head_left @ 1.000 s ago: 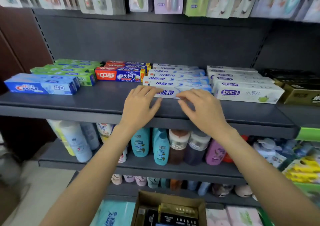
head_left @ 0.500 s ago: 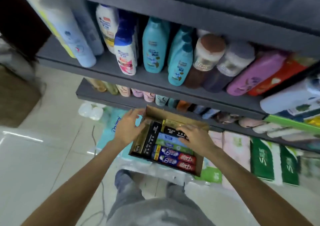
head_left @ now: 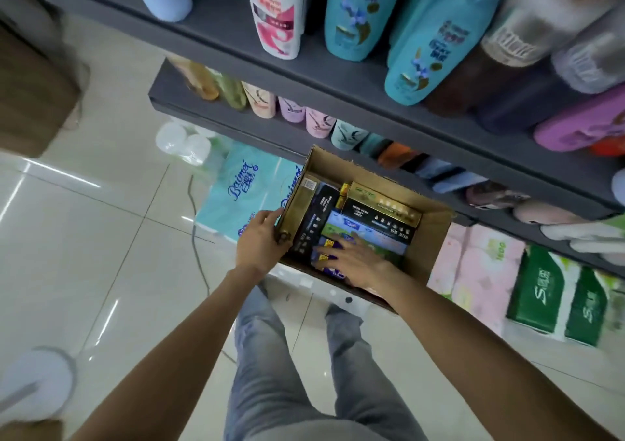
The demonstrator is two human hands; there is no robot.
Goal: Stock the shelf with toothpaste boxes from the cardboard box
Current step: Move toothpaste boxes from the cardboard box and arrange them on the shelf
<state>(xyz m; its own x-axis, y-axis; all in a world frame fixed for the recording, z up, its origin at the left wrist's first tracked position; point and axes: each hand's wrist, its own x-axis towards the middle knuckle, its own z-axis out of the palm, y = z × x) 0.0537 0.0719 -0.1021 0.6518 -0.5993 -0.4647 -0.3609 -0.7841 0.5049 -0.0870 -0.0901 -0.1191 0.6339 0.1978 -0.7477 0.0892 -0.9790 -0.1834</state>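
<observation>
An open cardboard box [head_left: 429, 234] sits on the floor below the shelves, holding several toothpaste boxes: black and gold ones [head_left: 382, 209] at the back, a blue-green one [head_left: 375, 237] in the middle, dark blue ones [head_left: 326, 258] at the front. My left hand [head_left: 260, 242] grips the box's left wall. My right hand [head_left: 355, 261] lies inside the box, fingers spread flat over the dark blue toothpaste boxes. The toothpaste shelf is out of view.
Grey shelves [head_left: 338, 78] with shampoo bottles [head_left: 351, 11] hang above the box. Tissue packs lie on the floor: pale blue [head_left: 243, 190] at the left, pink [head_left: 480, 264] and green [head_left: 548, 295] at the right. My legs [head_left: 270, 356] stand on the tiled floor.
My view dropped from the toothpaste shelf to the floor. Both hands left the shelf and came down to the cardboard box; the right one moved to the front boxes.
</observation>
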